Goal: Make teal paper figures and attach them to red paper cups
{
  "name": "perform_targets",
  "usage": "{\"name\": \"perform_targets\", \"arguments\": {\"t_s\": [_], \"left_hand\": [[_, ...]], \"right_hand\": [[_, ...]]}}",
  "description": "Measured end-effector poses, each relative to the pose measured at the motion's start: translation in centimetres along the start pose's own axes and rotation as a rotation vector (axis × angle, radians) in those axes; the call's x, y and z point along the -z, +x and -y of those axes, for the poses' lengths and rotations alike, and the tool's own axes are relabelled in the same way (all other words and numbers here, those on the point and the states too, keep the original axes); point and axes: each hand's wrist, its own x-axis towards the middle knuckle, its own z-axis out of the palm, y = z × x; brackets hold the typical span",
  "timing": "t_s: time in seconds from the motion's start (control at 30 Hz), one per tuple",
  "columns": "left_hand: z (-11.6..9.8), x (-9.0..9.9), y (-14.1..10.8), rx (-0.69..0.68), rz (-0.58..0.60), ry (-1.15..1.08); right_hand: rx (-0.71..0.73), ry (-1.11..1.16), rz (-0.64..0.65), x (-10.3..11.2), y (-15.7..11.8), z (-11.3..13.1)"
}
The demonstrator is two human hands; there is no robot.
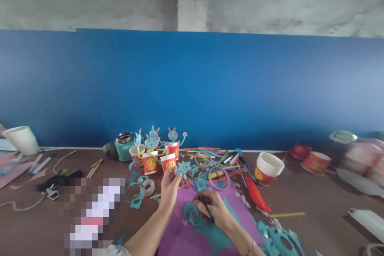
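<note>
My left hand [170, 186] is closed on a small light-blue paper cutout [185, 167] marked with a heart, raised above the purple sheet [174, 232]. A short red and white piece sticks out below the cutout; its kind is unclear. My right hand [214, 207] grips a black pen [206, 207], tilted with its upper end toward me. Under and beside that hand lie a round blue paper face [191, 213] with drawn features and a blue paper sheet [216, 238]. Behind my left hand stand red and white paper cups [150, 163] with blue animal heads [173, 133] on them.
Left of the purple sheet are a tape roll [147, 187], paper scraps and a teal flask [124, 146]. Loose straws and pens lie behind my hands. Toward the right sit stacked paper cups [269, 168], a red pouch-like item [256, 195] and blue offcuts [280, 240].
</note>
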Motion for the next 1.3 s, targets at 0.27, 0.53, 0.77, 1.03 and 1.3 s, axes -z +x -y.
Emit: {"name": "perform_targets", "arguments": {"t_s": [0.27, 0.53, 0.77, 1.03, 1.3], "left_hand": [[0.3, -0.3, -0.5, 0.022, 0.154, 0.086], [-0.1, -0.5, -0.7, 0.042, 0.175, 0.105], [-0.2, -0.3, -0.6, 0.056, 0.177, 0.085], [0.2, -0.6, -1.0, 0.127, 0.133, -0.067], [0.0, -1.3, -1.9, 0.258, 0.155, -0.110]], "right_hand": [[-0.008, -0.035, -0.010, -0.3, 0.1, 0.2], [-0.004, -0.107, -0.030, -0.4, -0.3, 1.0], [-0.021, -0.117, -0.050, -0.2, -0.1, 0.6], [-0.002, 0.011, 0.024, -0.7, -0.3, 0.7], [0.053, 0.014, 0.002, -0.7, -0.3, 0.8]]}}
